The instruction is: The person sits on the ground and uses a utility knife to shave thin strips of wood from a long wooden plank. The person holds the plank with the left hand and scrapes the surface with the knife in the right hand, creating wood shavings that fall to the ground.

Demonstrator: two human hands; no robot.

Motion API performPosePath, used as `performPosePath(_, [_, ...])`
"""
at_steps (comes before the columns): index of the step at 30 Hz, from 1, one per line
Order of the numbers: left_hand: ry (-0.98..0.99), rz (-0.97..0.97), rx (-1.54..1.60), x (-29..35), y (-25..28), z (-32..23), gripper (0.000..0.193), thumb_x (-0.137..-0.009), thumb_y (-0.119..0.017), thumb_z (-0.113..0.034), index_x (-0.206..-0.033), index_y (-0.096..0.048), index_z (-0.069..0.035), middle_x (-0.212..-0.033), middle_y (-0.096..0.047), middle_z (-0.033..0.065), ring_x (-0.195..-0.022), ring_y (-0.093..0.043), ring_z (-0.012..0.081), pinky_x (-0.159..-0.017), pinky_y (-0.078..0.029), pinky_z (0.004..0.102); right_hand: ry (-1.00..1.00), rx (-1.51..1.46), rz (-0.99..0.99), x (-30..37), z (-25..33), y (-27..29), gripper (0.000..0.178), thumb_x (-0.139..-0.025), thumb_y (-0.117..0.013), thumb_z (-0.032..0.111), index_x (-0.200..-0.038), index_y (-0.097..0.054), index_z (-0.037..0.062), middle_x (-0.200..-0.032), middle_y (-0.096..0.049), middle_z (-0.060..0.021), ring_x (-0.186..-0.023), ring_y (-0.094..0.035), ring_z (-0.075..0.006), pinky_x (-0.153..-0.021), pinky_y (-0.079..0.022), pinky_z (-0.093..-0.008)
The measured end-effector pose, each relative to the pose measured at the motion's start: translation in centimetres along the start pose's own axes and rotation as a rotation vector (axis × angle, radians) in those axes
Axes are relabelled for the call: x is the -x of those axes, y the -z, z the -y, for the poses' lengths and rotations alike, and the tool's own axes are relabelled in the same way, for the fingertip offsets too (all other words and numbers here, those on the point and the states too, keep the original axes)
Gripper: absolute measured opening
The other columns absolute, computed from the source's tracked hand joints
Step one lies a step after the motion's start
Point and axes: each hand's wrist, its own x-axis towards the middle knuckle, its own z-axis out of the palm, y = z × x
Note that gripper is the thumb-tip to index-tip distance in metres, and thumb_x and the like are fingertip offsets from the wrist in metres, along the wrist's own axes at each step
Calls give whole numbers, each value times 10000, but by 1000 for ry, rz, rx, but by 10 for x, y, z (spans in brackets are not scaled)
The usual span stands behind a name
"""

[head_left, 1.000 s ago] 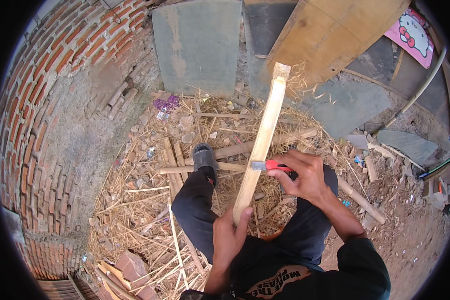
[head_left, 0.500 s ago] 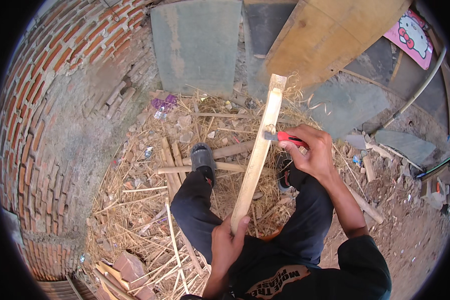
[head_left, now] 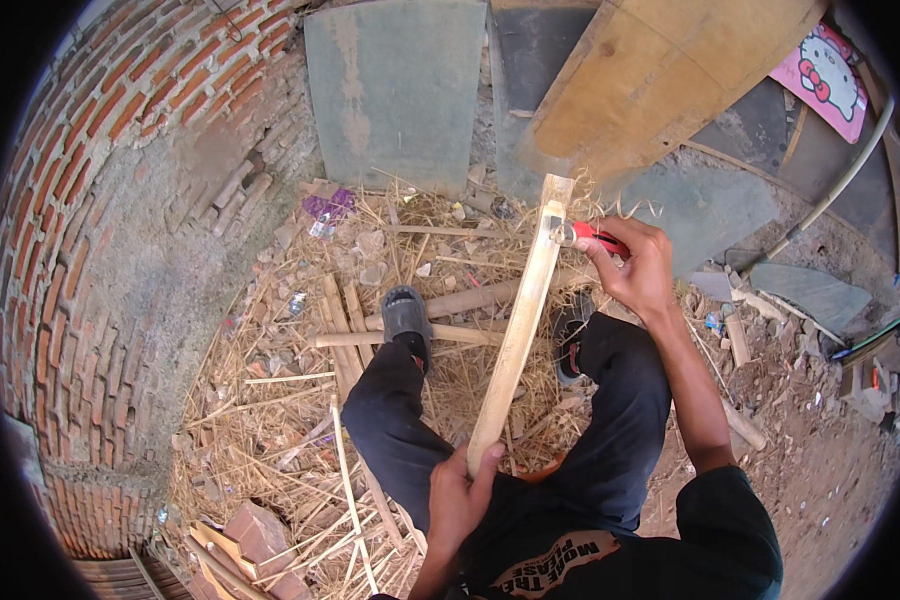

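A long pale bamboo slat (head_left: 518, 340) slants away from my lap toward the board at the back. My left hand (head_left: 460, 503) is closed round its near end, with the thumb on top. In my right hand (head_left: 640, 268) is a red utility knife (head_left: 600, 238), gripped by its handle. Its blade lies across the slat close to the far end, and a thin curl of bamboo sits at the blade. More curled shavings (head_left: 638, 208) show beyond my right hand; whether they are attached to the slat I cannot tell.
Straw-like shavings and loose sticks (head_left: 425, 337) litter the ground around my two dark shoes (head_left: 406, 318). A brick wall (head_left: 80, 290) rises on the left. Grey sheets (head_left: 395, 100) and a tan board (head_left: 670, 75) lean at the back. Broken bricks (head_left: 262, 535) lie at the lower left.
My right hand has pushed the knife up along the slat to near its far end. The slat's far end has dropped slightly toward me, and my left hand keeps its hold.
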Motion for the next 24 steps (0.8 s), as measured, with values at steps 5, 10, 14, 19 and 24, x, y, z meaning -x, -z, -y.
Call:
performPosePath(5, [7,23,-29,3,1,-1,324,-1073,-742,-304,-1112,-766,17,-681,-675,164,-576,-670,271,-590,-498,391,48,-50,-78,-4,-5,-1,259,-922,-873,265,-1049,-840,43,-952,-804,-160,-797,-789,-305,-724,-606,-369])
performPosePath(10, [-44,5,-21,5,3,3,315,-1066,-749,-298,-1110,-769,13,-692,-685,183,-576,-681,312,-586,-503,405,-83,-48,81,-5,1,7,272,-971,-837,282,-1067,-825,28,-946,-817,-116,-768,-765,-265,-719,-582,-334])
performPosePath(14, [-35,17,-88,4,12,-6,325,-1060,-753,-303,-1108,-768,18,-707,-691,198,-585,-688,338,-592,-511,417,-477,-694,410,-8,-17,13,419,-1086,-701,434,-1107,-788,25,-833,-693,28,-667,-555,-90,-584,-408,-276])
performPosePath(19, [-72,-32,-217,-5,19,-11,334,-1050,-762,-300,-1104,-764,29,-734,-703,216,-606,-695,379,-601,-520,434,-651,-1138,709,2,-27,12,447,-1083,-694,453,-1061,-779,14,-737,-561,50,-672,-466,-45,-587,-345,-248])
performPosePath(24, [-155,-200,-312,-22,24,3,349,-1046,-761,-307,-1098,-759,38,-781,-710,250,-638,-694,429,-613,-524,463,-335,-799,816,8,15,9,278,-1022,-814,291,-1113,-781,31,-914,-718,1,-948,-642,-92,-850,-511,-303])
